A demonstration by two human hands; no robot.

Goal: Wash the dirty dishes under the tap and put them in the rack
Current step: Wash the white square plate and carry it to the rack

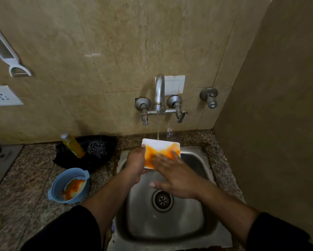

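Gripping stained white plate (161, 144) under tap (159, 91), left hand (135, 163) at edge, right hand (175, 178) flat on it

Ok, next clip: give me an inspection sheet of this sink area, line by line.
Surface: speckled stone counter around a steel sink.
Job's things: white plate smeared orange, held under the running tap; blue bowl with orange residue on the counter, left of the sink; rack not in view.
Clutter: yellow bottle and steel scrubber on a black cloth, left of the tap.
Grippers: left hand grips the plate's left edge; right hand lies flat on its face, fingers straight.
Cables: nothing seen.
Surroundings: tiled wall with socket, switch plate, spare valve, white holder.
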